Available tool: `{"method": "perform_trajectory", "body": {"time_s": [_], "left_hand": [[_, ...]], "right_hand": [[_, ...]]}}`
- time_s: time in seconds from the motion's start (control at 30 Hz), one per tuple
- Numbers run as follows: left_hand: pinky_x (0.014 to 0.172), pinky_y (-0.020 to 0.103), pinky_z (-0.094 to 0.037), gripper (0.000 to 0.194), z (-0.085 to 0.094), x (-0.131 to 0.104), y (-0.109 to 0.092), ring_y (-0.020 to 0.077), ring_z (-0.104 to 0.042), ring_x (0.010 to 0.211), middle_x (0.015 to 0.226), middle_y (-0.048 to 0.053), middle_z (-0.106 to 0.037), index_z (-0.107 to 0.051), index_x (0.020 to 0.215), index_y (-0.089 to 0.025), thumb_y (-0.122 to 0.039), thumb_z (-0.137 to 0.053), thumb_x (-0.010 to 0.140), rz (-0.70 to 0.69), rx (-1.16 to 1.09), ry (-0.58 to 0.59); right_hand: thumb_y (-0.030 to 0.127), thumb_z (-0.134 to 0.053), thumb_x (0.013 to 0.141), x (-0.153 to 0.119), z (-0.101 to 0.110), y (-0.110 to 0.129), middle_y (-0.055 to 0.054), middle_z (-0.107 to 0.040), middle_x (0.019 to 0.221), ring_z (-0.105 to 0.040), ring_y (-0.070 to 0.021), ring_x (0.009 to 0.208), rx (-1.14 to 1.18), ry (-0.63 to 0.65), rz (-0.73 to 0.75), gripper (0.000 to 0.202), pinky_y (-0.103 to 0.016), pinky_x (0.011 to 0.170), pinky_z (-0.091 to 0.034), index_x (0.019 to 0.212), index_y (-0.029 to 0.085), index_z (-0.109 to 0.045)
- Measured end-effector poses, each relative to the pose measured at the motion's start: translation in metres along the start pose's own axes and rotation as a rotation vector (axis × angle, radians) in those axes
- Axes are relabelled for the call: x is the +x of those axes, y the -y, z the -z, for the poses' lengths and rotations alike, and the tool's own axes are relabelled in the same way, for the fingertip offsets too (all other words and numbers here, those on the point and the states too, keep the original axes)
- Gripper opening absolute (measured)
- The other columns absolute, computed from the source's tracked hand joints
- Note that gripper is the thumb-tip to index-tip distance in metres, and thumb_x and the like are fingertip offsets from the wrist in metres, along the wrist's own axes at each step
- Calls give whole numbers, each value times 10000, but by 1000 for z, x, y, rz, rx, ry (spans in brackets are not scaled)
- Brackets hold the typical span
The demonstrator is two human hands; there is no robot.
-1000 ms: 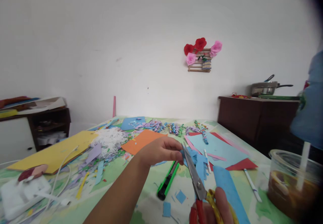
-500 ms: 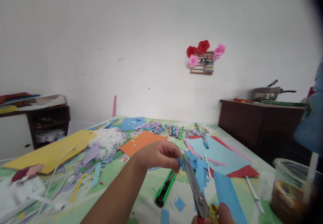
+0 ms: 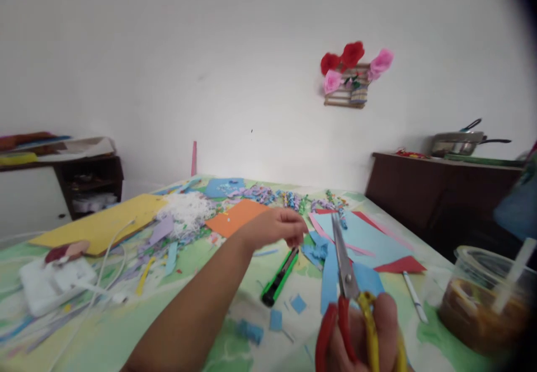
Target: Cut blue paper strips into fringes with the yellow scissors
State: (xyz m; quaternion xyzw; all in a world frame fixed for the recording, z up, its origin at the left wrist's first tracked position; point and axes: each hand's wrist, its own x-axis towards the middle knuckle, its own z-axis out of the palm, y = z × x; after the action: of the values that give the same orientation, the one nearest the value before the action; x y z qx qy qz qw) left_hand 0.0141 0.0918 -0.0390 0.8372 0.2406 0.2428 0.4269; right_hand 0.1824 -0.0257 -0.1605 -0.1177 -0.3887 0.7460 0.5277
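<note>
In my right hand (image 3: 363, 333) is a pair of scissors (image 3: 347, 274) with one red and one yellow handle. The blades point up and away from me, nearly closed. My left hand (image 3: 283, 227) hovers above the table with its fingers curled together; whatever may be in them is hidden. Just below it lies a green utility knife (image 3: 280, 279). Crumpled, fringed blue paper (image 3: 316, 249) sits between the hand and the blades. A blue paper strip (image 3: 329, 282) runs beside the scissors. Small blue squares (image 3: 298, 304) and a blue curled piece (image 3: 250, 332) lie nearer me.
Orange (image 3: 235, 218), yellow (image 3: 104, 221) and light blue sheets (image 3: 373, 238) lie around the table. White shredded paper (image 3: 187, 215) is heaped at left, near a white cable (image 3: 103, 282). A plastic cup of brown drink (image 3: 482, 321) stands at right, past a white pen (image 3: 414, 296).
The scissors have pulled away from my left hand, toward me and right, and their blades have closed further. The blue paper earlier in my left fingers no longer shows there. The view has tipped slightly downward.
</note>
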Motion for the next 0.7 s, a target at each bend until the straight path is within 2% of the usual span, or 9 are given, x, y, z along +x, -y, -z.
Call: {"method": "perform_trajectory", "body": {"time_s": [0.03,0.1,0.13,0.2,0.27,0.43,0.5,0.57,0.7], "left_hand": [[651,324,-510,207,2,2,2,145,-607,715,870,34,-622,-584,948,-126,-302,-495,885,37,66,-44],[689,345,-511,213,8,5,6,161,-610,776,940,50,-623,-584,982,-137,-303,-495,884,100,191,-68],[705,356,-511,218,11,5,8,169,-611,802,965,56,-620,-582,998,-138,-303,-498,883,122,253,-60],[730,372,-507,227,17,0,9,188,-608,843,998,57,-615,-581,1014,-140,-304,-503,879,159,389,-18],[748,381,-501,220,18,-11,11,199,-604,863,1010,53,-613,-589,1006,-141,-299,-515,872,194,536,71],[802,413,-480,225,-3,-55,20,204,-590,925,1061,71,-605,-586,1033,-160,-295,-538,859,236,794,388],[840,444,-456,254,-14,-70,27,227,-561,996,1108,80,-585,-577,1057,-157,-303,-546,852,245,859,431],[829,433,-462,227,-23,-78,34,221,-564,982,1095,77,-589,-591,1018,-155,-302,-545,852,283,907,460],[771,397,-491,208,-33,-79,41,205,-583,925,1055,72,-600,-598,980,-146,-301,-551,849,361,960,502]], "right_hand": [[508,-476,869,5,-2,4,20,-581,734,-541,-90,540,36,78,-63,362,-246,504,-457,900,160,-572],[691,-448,771,14,-7,12,58,-483,584,-401,-56,408,93,216,-194,543,-201,388,-343,807,162,-568],[799,-453,651,19,-10,15,62,-441,559,-355,-57,408,120,221,-217,664,-199,384,-299,813,168,-582],[817,-462,608,27,-16,18,40,-430,593,-359,-78,458,148,189,-251,719,-218,431,-281,856,156,-600],[783,-483,624,32,-23,17,9,-441,647,-382,-102,512,168,135,-254,720,-233,475,-276,896,127,-600],[673,-529,678,36,-30,10,8,-423,660,-359,-81,517,279,23,-102,661,-215,486,-283,901,53,-580],[617,-511,737,36,-27,9,39,-393,618,-337,-60,483,344,-20,-12,565,-195,460,-288,862,69,-572],[589,-474,793,36,-20,9,57,-392,595,-347,-57,455,403,-59,57,480,-192,435,-307,830,117,-554],[561,-450,847,38,-3,7,65,-450,598,-423,-71,454,470,-107,142,405,-220,444,-377,795,167,-531]]}}
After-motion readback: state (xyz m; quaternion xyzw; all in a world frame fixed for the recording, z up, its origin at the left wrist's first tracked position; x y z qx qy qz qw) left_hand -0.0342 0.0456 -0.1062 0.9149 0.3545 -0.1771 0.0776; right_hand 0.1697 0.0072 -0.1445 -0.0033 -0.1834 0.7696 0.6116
